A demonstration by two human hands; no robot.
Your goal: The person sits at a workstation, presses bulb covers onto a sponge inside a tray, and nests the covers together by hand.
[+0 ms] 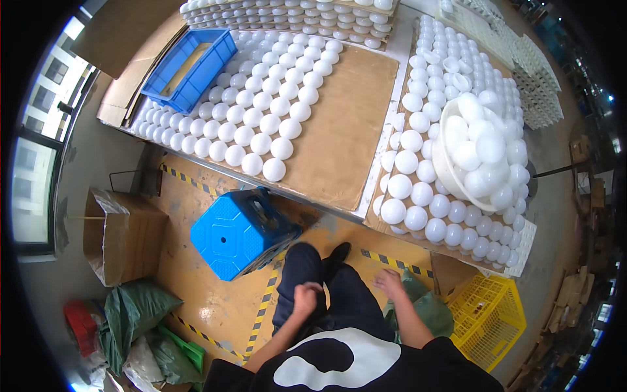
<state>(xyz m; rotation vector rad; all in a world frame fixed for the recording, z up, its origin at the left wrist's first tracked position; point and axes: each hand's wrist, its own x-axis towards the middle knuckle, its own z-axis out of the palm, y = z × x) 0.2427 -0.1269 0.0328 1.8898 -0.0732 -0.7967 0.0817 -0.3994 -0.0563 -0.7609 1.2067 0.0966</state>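
Note:
My left hand [305, 299] is over my left thigh, its fingers curled into a loose fist with nothing visible in it. Out to the right of my legs, my right hand [390, 283] hangs in the air, fingers loosely bent and apart, holding nothing. Both hands are well short of the work table. On it, rows of white bulb-shaped globes [273, 170] stand on a brown cardboard sheet [346, 124], whose right part is bare. To the right, more white globes [393, 211] surround a white tub [446, 157] heaped with larger-looking white globes [466, 155].
A blue stool [225, 238] stands before the table, left of my legs. A blue bin [189, 68] sits among the globes. Left are a cardboard box [124, 235] and green sacks [134, 320]; right are a yellow crate [486, 320] and another green sack [424, 310]. Stacked globe layers [294, 16] stand at the back.

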